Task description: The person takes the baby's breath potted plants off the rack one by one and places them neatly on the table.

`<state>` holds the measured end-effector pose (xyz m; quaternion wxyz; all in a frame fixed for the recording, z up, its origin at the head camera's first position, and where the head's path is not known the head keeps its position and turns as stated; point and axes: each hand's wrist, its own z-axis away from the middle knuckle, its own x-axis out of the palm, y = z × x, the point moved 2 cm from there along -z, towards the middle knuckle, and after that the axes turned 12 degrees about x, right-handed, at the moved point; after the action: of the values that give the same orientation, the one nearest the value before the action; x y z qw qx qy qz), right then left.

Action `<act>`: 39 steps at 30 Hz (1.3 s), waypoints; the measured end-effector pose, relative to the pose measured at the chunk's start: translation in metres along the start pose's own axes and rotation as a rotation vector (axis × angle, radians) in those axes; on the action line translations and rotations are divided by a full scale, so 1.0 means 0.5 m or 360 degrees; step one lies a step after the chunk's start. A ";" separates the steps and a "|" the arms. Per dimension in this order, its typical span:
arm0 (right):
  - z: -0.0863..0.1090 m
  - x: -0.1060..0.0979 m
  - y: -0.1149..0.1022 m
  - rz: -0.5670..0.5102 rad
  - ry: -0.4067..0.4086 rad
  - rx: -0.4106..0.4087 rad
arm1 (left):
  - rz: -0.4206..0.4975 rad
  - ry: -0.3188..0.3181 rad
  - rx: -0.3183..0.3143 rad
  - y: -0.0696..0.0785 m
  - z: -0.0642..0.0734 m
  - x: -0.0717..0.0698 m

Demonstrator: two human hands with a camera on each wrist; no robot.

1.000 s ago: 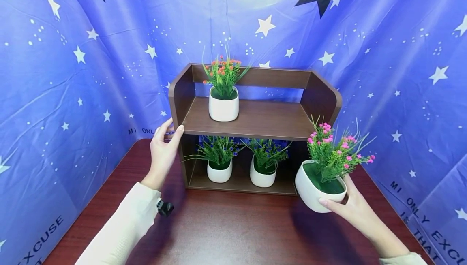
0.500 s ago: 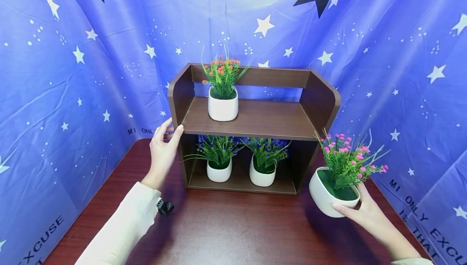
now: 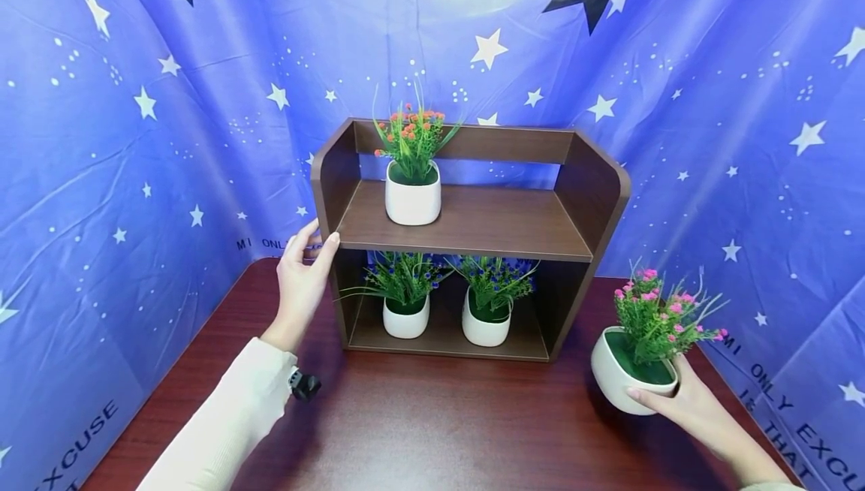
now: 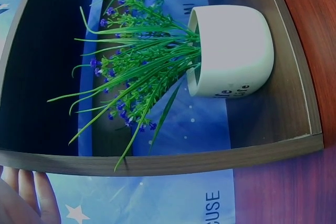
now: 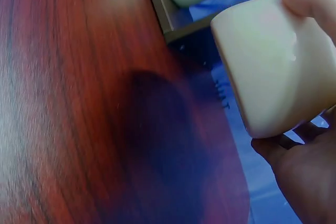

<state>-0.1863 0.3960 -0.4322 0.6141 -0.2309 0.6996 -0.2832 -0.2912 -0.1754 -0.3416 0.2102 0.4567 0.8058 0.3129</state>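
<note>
My right hand (image 3: 696,408) holds a white pot of pink flowers (image 3: 635,371) at the right, tilted and raised over the table, thumb on the near rim. In the right wrist view the pot's smooth white wall (image 5: 278,66) shows between thumb and fingers. My left hand (image 3: 304,281) grips the left side panel of a dark brown two-tier shelf (image 3: 500,221), thumb on its front edge. Fingers (image 4: 44,198) lie along the panel's outer face in the left wrist view. A pot of orange flowers (image 3: 414,202) stands on the upper tier, left of its middle.
On the lower tier stand two white pots of blue flowers, one left (image 3: 407,318) and one near the middle (image 3: 486,326). The shelf stands on a reddish-brown table (image 3: 432,423). A blue star-patterned curtain (image 3: 223,100) surrounds the table at the back and sides.
My right hand has carried the pot of pink flowers right and a little down, away from the shelf's right side. My left hand has stayed on the shelf.
</note>
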 end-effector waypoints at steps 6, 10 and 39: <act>-0.002 -0.002 0.039 -0.0018 -0.0042 0.0093 | -0.0010 0.0002 0.0013 0.002 0.001 0.000; -0.003 -0.007 0.065 -0.0040 -0.0076 0.0180 | -0.0001 0.0006 0.0015 0.001 0.001 0.000; 0.010 -0.022 0.134 -0.0025 -0.0345 0.0068 | 0.0011 0.0015 0.0038 -0.002 0.001 -0.001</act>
<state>-0.1783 0.4516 -0.4701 0.6887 -0.2525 0.6210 -0.2764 -0.2913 -0.1761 -0.3427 0.1998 0.4604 0.8090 0.3060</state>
